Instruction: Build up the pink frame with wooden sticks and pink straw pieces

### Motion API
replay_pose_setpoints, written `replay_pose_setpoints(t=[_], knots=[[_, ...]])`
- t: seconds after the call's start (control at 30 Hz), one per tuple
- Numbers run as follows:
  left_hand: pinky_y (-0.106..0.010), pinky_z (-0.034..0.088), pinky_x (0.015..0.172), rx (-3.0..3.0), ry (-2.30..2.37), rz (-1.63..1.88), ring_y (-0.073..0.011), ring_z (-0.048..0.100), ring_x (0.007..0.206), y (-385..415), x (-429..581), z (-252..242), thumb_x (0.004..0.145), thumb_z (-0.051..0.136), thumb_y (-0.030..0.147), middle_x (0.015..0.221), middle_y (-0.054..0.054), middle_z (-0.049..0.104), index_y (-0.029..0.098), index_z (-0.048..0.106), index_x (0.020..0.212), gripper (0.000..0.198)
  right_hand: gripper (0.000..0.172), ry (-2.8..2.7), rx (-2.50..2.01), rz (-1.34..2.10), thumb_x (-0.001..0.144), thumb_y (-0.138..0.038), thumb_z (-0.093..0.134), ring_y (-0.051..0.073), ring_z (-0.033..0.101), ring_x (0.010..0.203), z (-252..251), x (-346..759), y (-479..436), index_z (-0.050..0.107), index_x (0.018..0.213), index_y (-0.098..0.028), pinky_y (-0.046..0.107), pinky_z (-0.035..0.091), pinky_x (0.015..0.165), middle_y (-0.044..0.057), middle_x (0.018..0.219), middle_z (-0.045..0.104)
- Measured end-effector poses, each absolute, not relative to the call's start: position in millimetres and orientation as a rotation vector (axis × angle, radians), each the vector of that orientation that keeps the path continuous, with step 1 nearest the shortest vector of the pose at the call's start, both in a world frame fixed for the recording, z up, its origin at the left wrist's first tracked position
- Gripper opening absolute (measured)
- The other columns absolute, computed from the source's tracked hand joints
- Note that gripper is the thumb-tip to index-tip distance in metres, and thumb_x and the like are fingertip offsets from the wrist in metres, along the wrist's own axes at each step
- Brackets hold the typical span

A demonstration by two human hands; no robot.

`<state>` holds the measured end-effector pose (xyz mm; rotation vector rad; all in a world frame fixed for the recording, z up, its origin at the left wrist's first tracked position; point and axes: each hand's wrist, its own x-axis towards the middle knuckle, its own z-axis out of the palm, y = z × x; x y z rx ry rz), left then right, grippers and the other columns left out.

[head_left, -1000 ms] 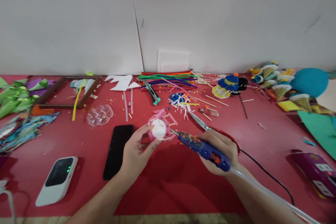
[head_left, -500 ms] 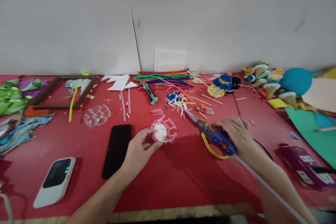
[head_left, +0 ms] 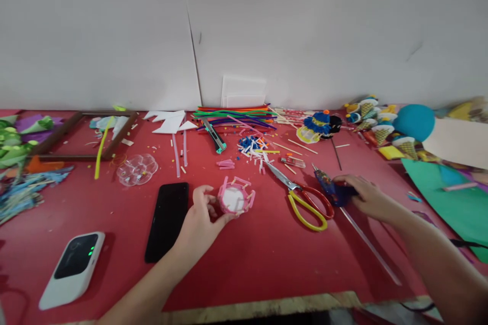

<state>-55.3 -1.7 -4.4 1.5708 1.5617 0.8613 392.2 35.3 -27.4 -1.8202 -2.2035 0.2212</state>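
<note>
Near the middle of the red table, my left hand [head_left: 202,218] has its fingers curled at the left side of a small pink craft basket [head_left: 232,200]. My thumb touches its lower edge. The basket has a round white base and short pink posts around it. On the right, my right hand [head_left: 360,195] is closed over a blue hot glue gun [head_left: 328,187], with its nozzle pointing up and left. A long clear glue stick [head_left: 369,246] trails from its rear. Scissors [head_left: 299,190] with red and yellow handles lie just left of the gun.
Pipe cleaners [head_left: 236,116], a utility knife [head_left: 214,136] and cut bits [head_left: 251,147] lie at the back. Left are a phone [head_left: 166,223], a white device [head_left: 72,269], a clear flower-shaped tray [head_left: 137,169] and a brown frame [head_left: 72,134]. Green sheets [head_left: 442,193] lie right.
My right hand has moved right with the glue gun, and the scissors now show fully. The basket is turned slightly, and my left fingers have shifted to its left side.
</note>
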Motion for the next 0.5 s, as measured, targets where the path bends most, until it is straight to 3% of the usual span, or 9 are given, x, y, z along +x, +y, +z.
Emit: replay_pose_setpoints(t=[0.23, 0.37, 0.5], knots=[[-0.029, 0.047, 0.065, 1.662, 1.578, 0.766, -0.0168, 0.064, 0.069, -5.4, -52.7, 2.1, 0.065, 0.078, 0.02, 0.08, 0.005, 0.063, 0.023, 0.028, 0.117, 0.072, 0.053, -2.197, -1.769, 0.199, 0.049, 0.002, 0.042, 0.026, 0.068, 0.098, -9.7, 381.9, 52.6, 0.069, 0.088, -0.024, 0.041, 0.05, 0.085, 0.011, 0.101, 0.073], [-0.028, 0.045, 0.061, 1.687, 1.642, 0.69, -0.0191, 0.065, 0.068, -6.9, -53.3, 0.6, 0.067, 0.079, 0.027, 0.074, 0.006, 0.06, 0.021, 0.028, 0.121, 0.074, 0.03, -2.064, -1.805, -0.022, 0.069, -0.005, 0.047, 0.033, 0.063, 0.099, 12.3, 345.3, 58.4, 0.066, 0.087, -0.02, 0.05, 0.044, 0.086, 0.016, 0.097, 0.07], [-0.028, 0.044, 0.06, 1.703, 1.648, 0.644, -0.0188, 0.064, 0.065, -7.7, -52.7, -0.2, 0.068, 0.078, 0.03, 0.07, 0.008, 0.056, 0.02, 0.03, 0.123, 0.074, 0.019, -2.262, -1.549, 0.086, 0.086, -0.02, 0.053, 0.025, 0.064, 0.097, 29.4, 262.8, 75.1, 0.068, 0.097, -0.021, 0.04, 0.043, 0.088, 0.01, 0.1, 0.072]])
